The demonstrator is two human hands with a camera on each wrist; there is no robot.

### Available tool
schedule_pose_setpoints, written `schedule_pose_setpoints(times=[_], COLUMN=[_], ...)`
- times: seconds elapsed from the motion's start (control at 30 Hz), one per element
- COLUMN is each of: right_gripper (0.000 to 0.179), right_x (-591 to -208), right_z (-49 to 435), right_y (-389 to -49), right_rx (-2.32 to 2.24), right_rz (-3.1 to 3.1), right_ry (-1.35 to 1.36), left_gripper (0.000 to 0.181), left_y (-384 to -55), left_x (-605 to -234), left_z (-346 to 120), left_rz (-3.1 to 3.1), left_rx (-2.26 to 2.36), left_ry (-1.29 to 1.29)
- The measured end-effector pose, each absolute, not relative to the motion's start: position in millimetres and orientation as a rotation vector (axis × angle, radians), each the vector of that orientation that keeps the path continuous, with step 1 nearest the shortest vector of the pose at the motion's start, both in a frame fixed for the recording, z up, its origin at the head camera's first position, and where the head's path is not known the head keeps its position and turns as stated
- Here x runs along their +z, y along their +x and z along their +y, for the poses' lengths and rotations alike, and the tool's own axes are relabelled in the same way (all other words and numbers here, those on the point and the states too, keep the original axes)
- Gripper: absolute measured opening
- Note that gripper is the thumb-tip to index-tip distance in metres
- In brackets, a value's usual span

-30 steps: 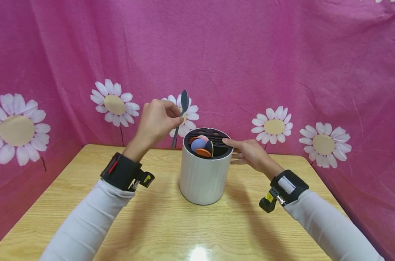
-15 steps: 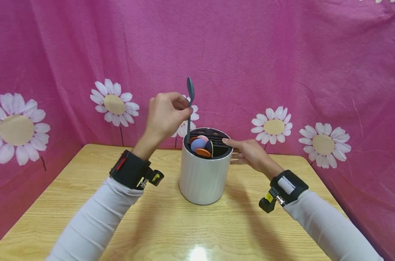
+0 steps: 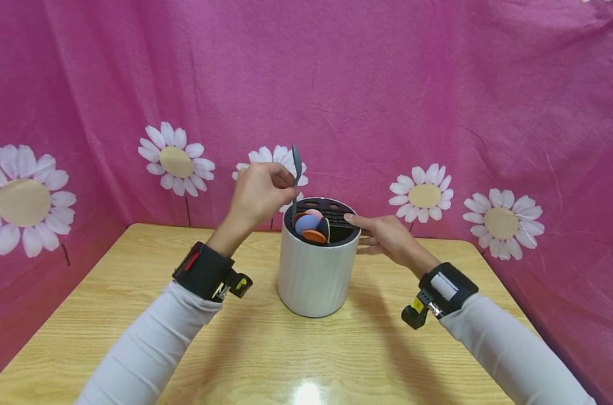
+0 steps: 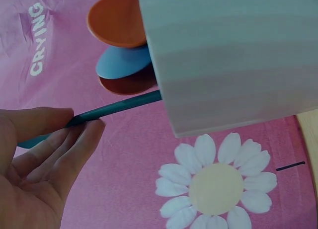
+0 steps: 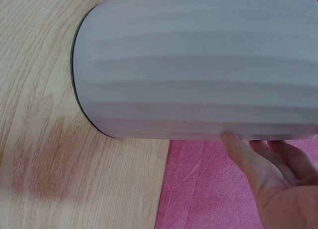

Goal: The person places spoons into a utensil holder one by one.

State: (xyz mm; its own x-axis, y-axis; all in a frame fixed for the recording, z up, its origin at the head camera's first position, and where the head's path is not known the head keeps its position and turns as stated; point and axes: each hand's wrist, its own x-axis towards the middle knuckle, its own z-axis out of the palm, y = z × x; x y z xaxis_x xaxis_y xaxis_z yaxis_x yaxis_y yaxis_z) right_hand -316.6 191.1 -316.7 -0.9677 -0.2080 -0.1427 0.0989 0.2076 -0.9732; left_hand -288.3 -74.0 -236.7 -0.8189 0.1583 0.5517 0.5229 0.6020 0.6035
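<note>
My left hand [image 3: 263,188] pinches a dark grey-green spoon [image 3: 297,163] between thumb and fingers. The spoon stands nearly upright, bowl up, with its handle's lower end inside the left rim of a white ribbed utensil holder [image 3: 314,281]. In the left wrist view the handle [image 4: 119,107] runs past the rim, its tip hidden. Several colored spoons stand in the holder, among them a blue one [image 3: 306,224] and an orange one [image 3: 314,237]. On the right, my right hand [image 3: 387,236] lays its thumb at the rim and its fairly straight fingers against the side [image 5: 268,164].
The holder's black insert [image 3: 332,209] has round holes and slots at the back and a larger opening at front right. A wooden table [image 3: 306,360] carries it. Behind hangs a pink cloth [image 3: 337,84] printed with white daisies.
My left hand moved right and up with the spoon, then lowered it, so the handle now reaches into the holder's left side. The right hand stays at the holder.
</note>
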Motion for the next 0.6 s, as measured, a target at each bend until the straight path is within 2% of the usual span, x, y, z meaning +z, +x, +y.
schedule_pose_setpoints(times=[0.6], right_gripper=[0.059], right_x=[-318], right_z=[192], right_y=[-317], right_rx=[-1.848], right_rz=[2.223], right_ry=[-0.115], left_gripper=[0.009], left_y=[-294], left_x=[-258], left_z=[-79], left_rz=[-2.589], left_rx=[-1.071], left_ry=[-0.551])
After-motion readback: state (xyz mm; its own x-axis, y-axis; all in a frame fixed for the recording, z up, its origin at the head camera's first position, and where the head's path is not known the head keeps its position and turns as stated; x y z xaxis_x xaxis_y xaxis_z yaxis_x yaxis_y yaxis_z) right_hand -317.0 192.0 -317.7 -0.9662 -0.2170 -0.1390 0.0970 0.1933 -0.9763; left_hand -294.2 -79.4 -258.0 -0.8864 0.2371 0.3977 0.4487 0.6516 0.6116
